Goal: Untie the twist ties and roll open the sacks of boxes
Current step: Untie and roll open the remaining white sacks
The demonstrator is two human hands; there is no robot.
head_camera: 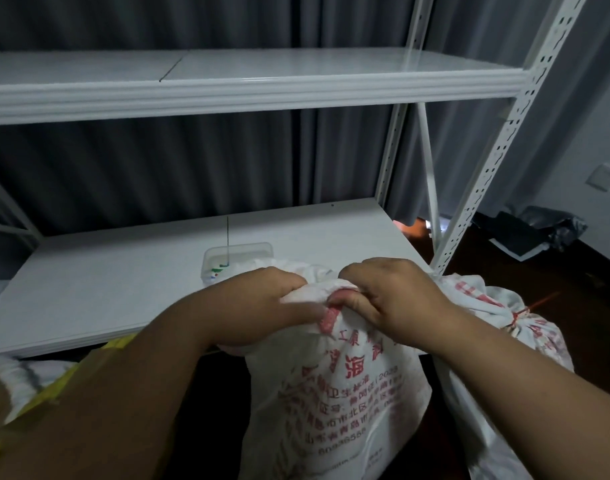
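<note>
Hands: the left hand (pixel 262 299) and the right hand (pixel 390 292) are seen side by side at lower centre of the frame, knuckles up, both curled tightly around the gathered mouth of a sack (pixel 334 393).
Grip: bunched white cloth is pinched between fingers and thumb on each side; a fold of red-printed fabric is caught between the two thumbs.
Arms: both bare forearms are angled in from the bottom corners and meet over the sack's neck.
Sack: woven white material, soft and crumpled, printed with red characters, is shown standing directly below the hands at bottom centre.
Second sack: a similar white printed sack (pixel 497 327) is placed just right of the right wrist, its neck cinched by a red twist tie (pixel 520 311) with one thin end sticking out to the upper right.
Shelving: a white metal rack with perforated uprights is pictured behind the hands; its smooth lower shelf (pixel 123 289) fills the middle left.
Container: a clear, rounded rectangular plastic tub (pixel 239 259) is set on that shelf just above the left hand.
Backdrop: pleated dark grey curtains (pixel 158 168) are hung behind the rack.
Lower left: yellow-taped cardboard (pixel 54 386) is partly covered by the left forearm.
</note>
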